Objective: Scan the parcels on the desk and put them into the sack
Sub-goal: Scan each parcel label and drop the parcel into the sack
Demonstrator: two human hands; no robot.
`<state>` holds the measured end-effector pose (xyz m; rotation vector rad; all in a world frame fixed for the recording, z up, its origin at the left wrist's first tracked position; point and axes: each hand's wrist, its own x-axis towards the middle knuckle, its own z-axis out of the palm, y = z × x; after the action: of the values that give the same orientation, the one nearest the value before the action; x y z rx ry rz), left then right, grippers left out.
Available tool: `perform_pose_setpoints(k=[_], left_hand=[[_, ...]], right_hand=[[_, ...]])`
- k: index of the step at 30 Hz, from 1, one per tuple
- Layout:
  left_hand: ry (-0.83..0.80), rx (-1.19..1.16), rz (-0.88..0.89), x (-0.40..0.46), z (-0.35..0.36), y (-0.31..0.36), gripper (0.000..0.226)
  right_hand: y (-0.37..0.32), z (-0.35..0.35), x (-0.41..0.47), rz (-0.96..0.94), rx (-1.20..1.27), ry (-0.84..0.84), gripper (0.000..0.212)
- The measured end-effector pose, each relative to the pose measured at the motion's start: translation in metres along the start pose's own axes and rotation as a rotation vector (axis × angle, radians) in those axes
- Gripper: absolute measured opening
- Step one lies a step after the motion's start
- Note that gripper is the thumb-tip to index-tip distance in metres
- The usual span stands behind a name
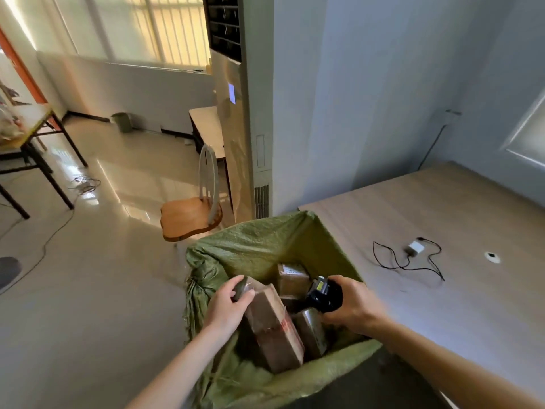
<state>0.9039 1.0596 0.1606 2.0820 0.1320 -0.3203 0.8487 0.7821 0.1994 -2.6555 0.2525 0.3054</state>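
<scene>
Three cardboard parcels in the green sack point(265, 246).
Your left hand point(228, 308) grips the stiff taped parcel point(274, 326) by its top end; right hand point(354, 308) wraps the barcode scanner point(323, 293).

Daylight pours in through the window point(147, 28), far up and left of the left grip point(228, 305), and throws a bright glare across the glossy floor point(118, 184). The wall point(368, 84) beyond the right grip point(351, 308) lies in cool, dimmer shade. Wide-angle distortion bends straight lines at the edges. The whole view is soft, with slight motion blur around both grips
</scene>
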Motion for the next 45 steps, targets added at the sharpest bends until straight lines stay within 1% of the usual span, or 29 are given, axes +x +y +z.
perform_pose_setpoints(k=[3,5,10,17,21,23,28,32,35,40,45], left_hand=[[-0.07,0.062,0.163,-0.012,0.002,0.042,0.053],[-0.141,0.104,0.284,-0.025,0.012,0.072,0.055],[-0.297,0.13,0.513,-0.076,0.06,0.154,0.056],[-0.523,0.146,0.747,-0.203,0.172,0.267,0.061],[-0.667,0.154,0.866,-0.291,0.258,0.309,0.071],[-0.722,0.189,0.93,-0.344,0.303,0.325,0.067],[-0.899,0.231,1.054,-0.489,0.422,0.351,0.07],[-1.053,0.229,1.143,-0.606,0.509,0.35,0.071],[-1.168,0.24,1.176,-0.683,0.564,0.345,0.071],[-1.325,0.284,1.213,-0.782,0.649,0.335,0.072],[-1.445,0.338,1.222,-0.853,0.732,0.325,0.073]], right_hand=[[0.011,-0.033,-0.04,0.046,-0.002,0.088,0.086],[0.023,-0.055,-0.074,0.092,0.0,0.162,0.084],[0.058,-0.12,-0.181,0.269,-0.039,0.317,0.078],[0.135,-0.194,-0.366,0.544,-0.032,0.538,0.083],[0.192,-0.216,-0.479,0.688,-0.002,0.632,0.084],[0.223,-0.221,-0.535,0.758,0.017,0.66,0.083],[0.307,-0.22,-0.677,0.95,0.047,0.712,0.083],[0.365,-0.207,-0.787,1.103,0.042,0.729,0.083],[0.4,-0.195,-0.861,1.224,0.055,0.758,0.084],[0.454,-0.167,-0.957,1.402,0.119,0.792,0.089],[0.508,-0.142,-1.02,1.551,0.203,0.81,0.093]])
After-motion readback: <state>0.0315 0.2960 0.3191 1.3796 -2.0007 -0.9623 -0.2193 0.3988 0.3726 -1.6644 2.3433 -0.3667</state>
